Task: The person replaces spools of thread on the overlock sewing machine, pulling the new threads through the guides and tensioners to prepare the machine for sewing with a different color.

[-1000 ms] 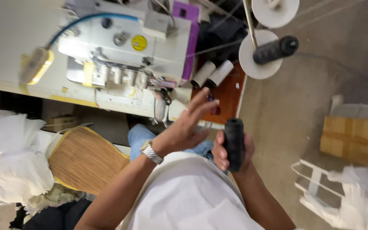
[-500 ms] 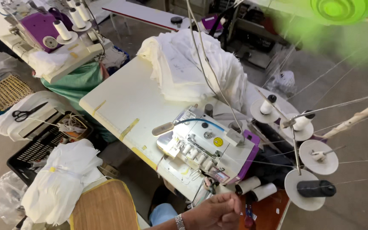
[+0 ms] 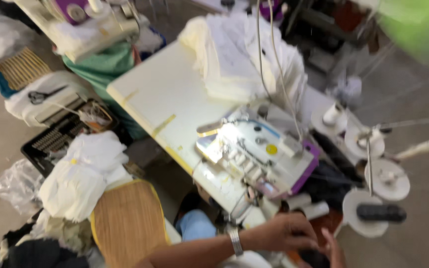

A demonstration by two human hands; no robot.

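At bottom right, left hand (image 3: 284, 232) and right hand (image 3: 334, 250) meet over a dark spool (image 3: 315, 258); finger grip too blurred to tell, below the sewing machine (image 3: 259, 154) on the counter (image 3: 160, 94).

Single view, head-worn camera: looks steeply down and forward from above the seated person. Left hand (image 3: 284, 232) sits near, at the bottom edge; desk (image 3: 167, 97) and sewing machine (image 3: 256, 154) lie just beyond it, upward in frame. Image tilted, blurred.

The white-and-purple overlock sewing machine (image 3: 259, 154) stands on the long white table (image 3: 170, 99). The stack of white fabric (image 3: 239, 59) lies behind it. The round woven straw seat (image 3: 127, 221) sits before it, to the left.
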